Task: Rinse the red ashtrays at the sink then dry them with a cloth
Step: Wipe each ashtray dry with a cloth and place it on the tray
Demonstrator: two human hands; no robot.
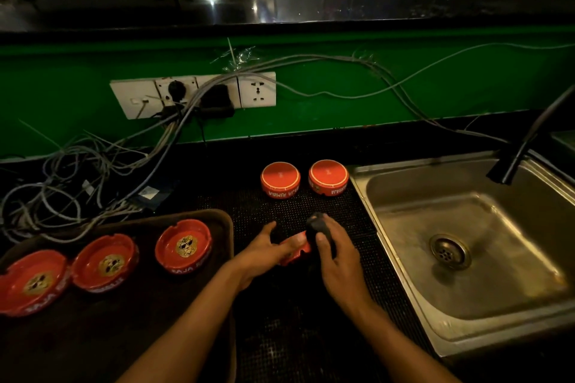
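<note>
My left hand (264,250) grips a red ashtray (299,252) over the black mat, and most of that ashtray is hidden between my hands. My right hand (337,253) holds a dark cloth (317,224) bunched against the ashtray. Two red ashtrays (280,179) (328,176) lie upside down on the mat near the sink's left edge. Three more red ashtrays (183,246) (104,263) (31,281) sit upright on a dark tray (193,320) at the left.
A steel sink (389,227) with a drain fills the right side, and a dark tap (513,162) hangs over its far corner. A tangle of grey cables (77,171) lies on the counter at the left below a wall socket strip (193,95).
</note>
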